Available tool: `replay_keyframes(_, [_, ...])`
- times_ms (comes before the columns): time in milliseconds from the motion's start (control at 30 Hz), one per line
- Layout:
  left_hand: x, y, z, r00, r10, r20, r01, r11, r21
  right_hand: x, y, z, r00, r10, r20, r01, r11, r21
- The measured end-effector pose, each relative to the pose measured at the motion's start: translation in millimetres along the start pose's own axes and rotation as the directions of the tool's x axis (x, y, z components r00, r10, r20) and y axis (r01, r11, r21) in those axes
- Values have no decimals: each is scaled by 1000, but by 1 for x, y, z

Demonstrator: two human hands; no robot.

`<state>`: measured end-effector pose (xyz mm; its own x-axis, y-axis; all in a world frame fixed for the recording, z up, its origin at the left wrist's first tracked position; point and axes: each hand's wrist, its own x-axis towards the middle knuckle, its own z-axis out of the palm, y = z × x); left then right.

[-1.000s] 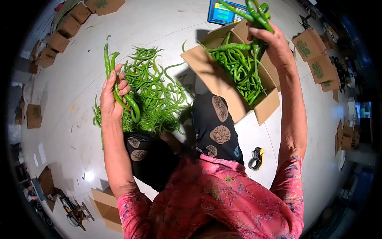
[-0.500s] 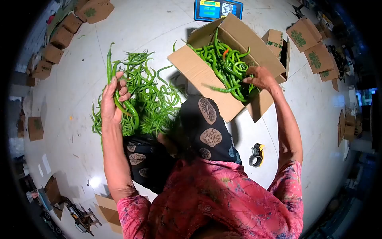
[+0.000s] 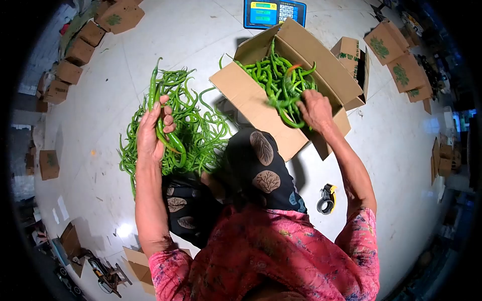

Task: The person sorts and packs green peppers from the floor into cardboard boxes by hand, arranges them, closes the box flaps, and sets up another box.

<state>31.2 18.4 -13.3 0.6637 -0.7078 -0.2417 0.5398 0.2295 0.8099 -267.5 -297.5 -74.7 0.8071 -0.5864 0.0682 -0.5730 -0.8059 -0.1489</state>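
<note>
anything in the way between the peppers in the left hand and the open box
Between the green chili peppers in the left hand and the cardboard box lie the pepper pile on the floor and the box's outspread flap; nothing visible blocks the way above them.

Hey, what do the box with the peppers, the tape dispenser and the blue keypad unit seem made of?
The box: almost certainly cardboard, matt brown, judging by its folded flaps. The tape dispenser: perhaps hard plastic, black and yellow, though metal parts can't be ruled out at this size. The blue keypad unit: likely plastic, given its even, solid-coloured edging.
</note>
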Motion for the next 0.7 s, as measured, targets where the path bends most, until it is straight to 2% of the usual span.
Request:
replay_keyframes(67, [0,-2,1,1000,-14,-15,15,1000,26,15,18,2,950,293,-104,-272,945,182])
replay_keyframes(133, [-1,-3,3,999,-16,-29,17,999,44,22,52,2,963,229,-141,-197,958,210])
replay_keyframes(233, [-3,-3,14,998,-27,-52,31,995,90,15,59,-2,993,69,-100,-42,969,245])
replay_keyframes(333, [-2,-7,19,997,-75,-35,78,992,96,16,41,7,986,67,-153,21,857,515])
replay_keyframes(367, [-1,-8,23,997,-78,-22,79,992,95,15,33,11,990,101,-96,-39,865,501])
replay_keyframes(500, [1,-13,36,995,-87,59,75,982,175,16,14,19,976,74,-204,-23,969,245])
replay_keyframes(567, [1,-15,47,992,-109,66,93,974,208,16,6,-3,998,-44,-46,51,982,179])
replay_keyframes(633, [6,-16,57,981,-172,90,153,969,193,20,6,-10,979,-174,109,156,976,151])
replay_keyframes(700, [14,-17,73,964,-241,110,221,960,172,10,-1,-23,963,-180,200,154,979,137])
